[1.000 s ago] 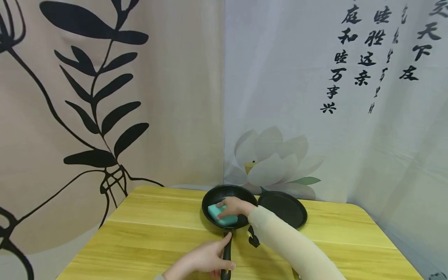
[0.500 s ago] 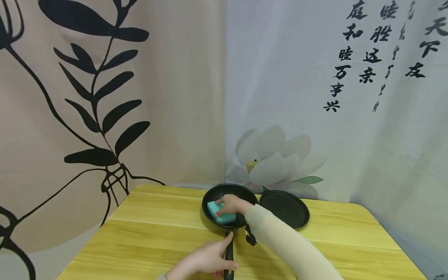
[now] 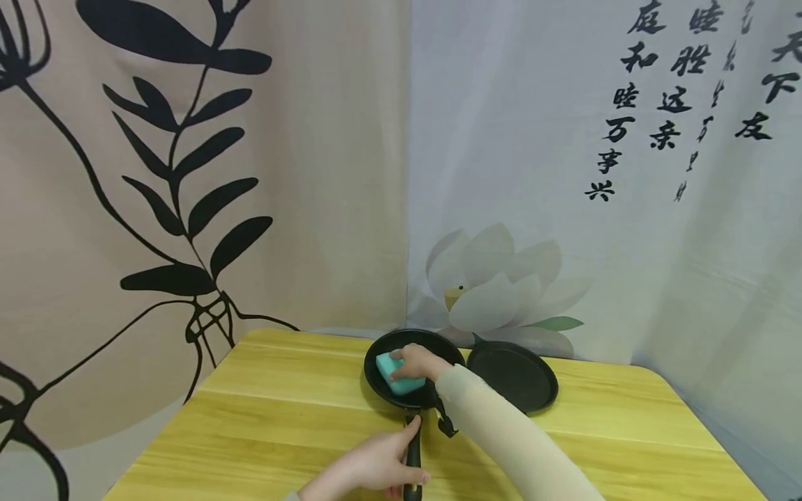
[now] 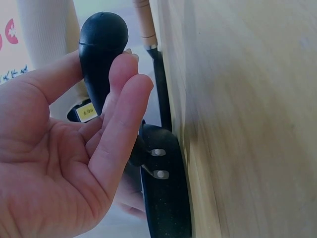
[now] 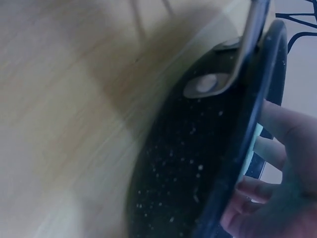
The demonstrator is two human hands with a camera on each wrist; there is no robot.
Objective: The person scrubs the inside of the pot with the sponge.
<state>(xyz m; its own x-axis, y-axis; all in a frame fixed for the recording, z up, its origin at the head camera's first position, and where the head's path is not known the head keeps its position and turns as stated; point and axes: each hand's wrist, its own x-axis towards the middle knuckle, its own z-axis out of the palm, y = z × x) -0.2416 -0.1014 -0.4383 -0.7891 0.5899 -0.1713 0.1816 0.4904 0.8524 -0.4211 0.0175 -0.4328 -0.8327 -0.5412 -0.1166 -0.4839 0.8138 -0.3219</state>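
Observation:
My right hand (image 3: 418, 363) reaches into a black frying pan (image 3: 376, 386) and grips a teal sponge (image 3: 401, 376) against the inside of the pan. My left hand (image 3: 382, 459) holds the pan's black handle (image 3: 413, 452), thumb lying along its top. Seen from the left wrist, the rounded handle end (image 4: 101, 39) passes between thumb and fingers, with the riveted pan side (image 4: 166, 198) beyond. From the right wrist, the pan's speckled outer wall (image 5: 183, 163) covers much of the view; only a sliver of sponge (image 5: 251, 148) shows past the rim, beside the fingers.
A second, shallower black pan (image 3: 514, 376) lies just right of the frying pan. A wooden handle (image 4: 144, 25) shows behind in the left wrist view. Both pans are near the far edge of the wood-grain table (image 3: 282, 403), against a printed curtain (image 3: 338, 174).
The sponge has shifted slightly toward the far side of the pan under my right hand. My left hand keeps its hold on the handle. The head view has turned a little.

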